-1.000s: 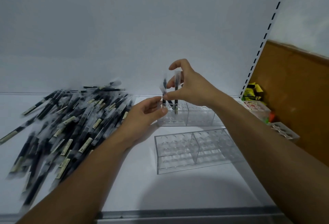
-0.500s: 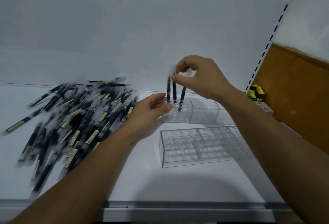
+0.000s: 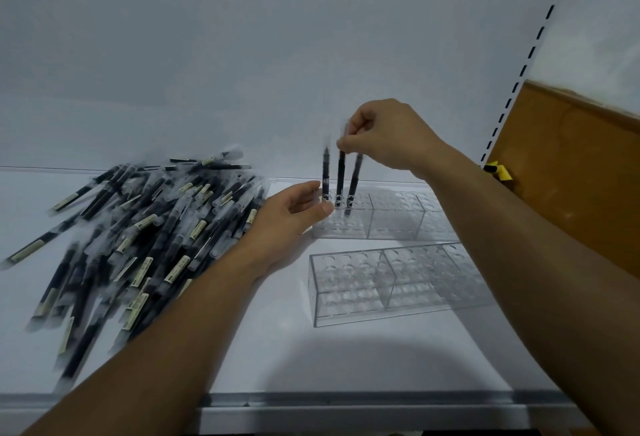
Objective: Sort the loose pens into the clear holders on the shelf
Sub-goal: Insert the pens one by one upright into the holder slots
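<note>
A white metal upright strip with a row of black slots is running diagonally up the right side. A brown wooden panel is standing just beyond it. A small yellow-and-black object is lying at the strip's foot, only partly showing.

Blur smears the pen pile on the left — label print is unreadable. The right hand covers the top of the middle pen. The right forearm hides the right ends of the far holder and near holder, and most of a yellow thing. Whether the left hand pinches the left pen — unclear.
</note>
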